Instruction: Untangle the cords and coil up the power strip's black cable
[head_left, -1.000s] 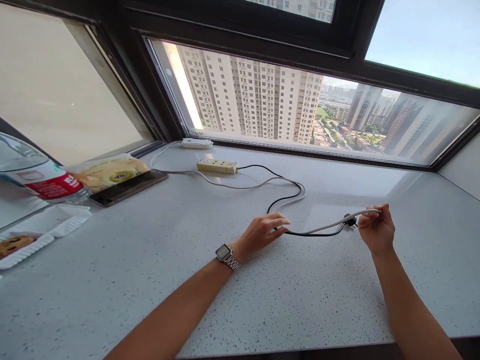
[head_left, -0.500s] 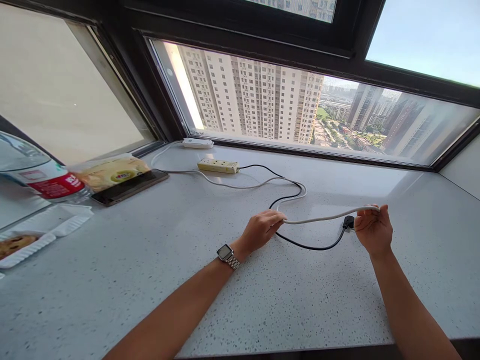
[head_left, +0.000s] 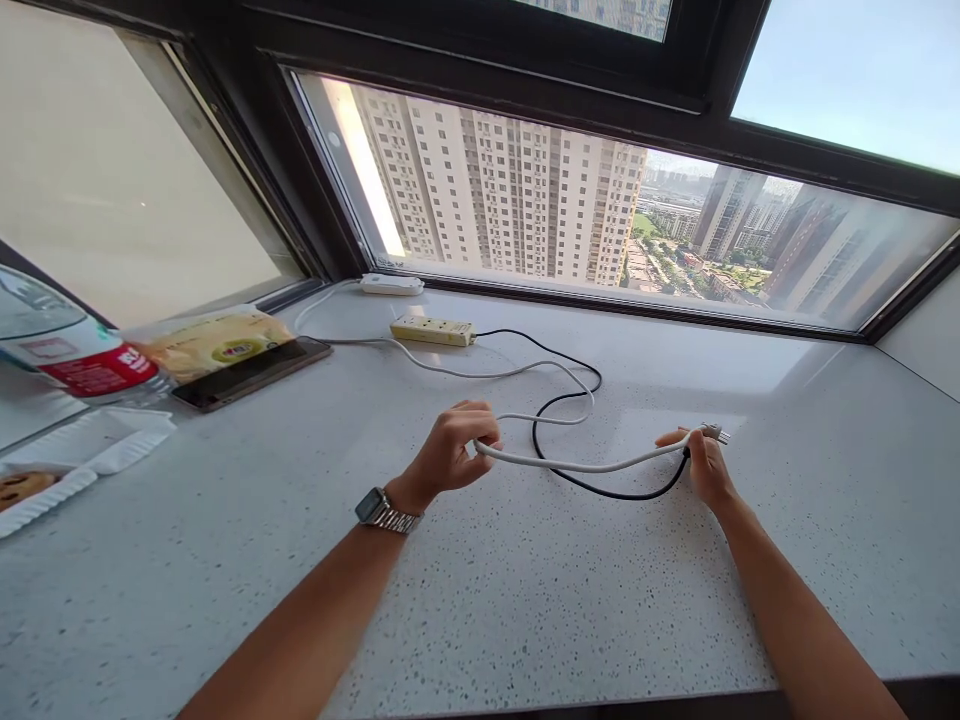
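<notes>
Thin white rubber cable (head_left: 577,466) stretched between hands: left hand (head_left: 450,450) gripped slack, right hand (head_left: 701,462) pinched plug end; black cable (head_left: 600,488) lay on speckled surface (head_left: 525,600).

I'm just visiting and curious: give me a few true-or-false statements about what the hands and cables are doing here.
1. The left hand grips the white cable. True.
2. The right hand lies flat on the counter, holding nothing. False: it holds the cable's end.
3. A black cable runs from the power strip. True.
4. The watch is on the right wrist. False: it is on the left.
</notes>
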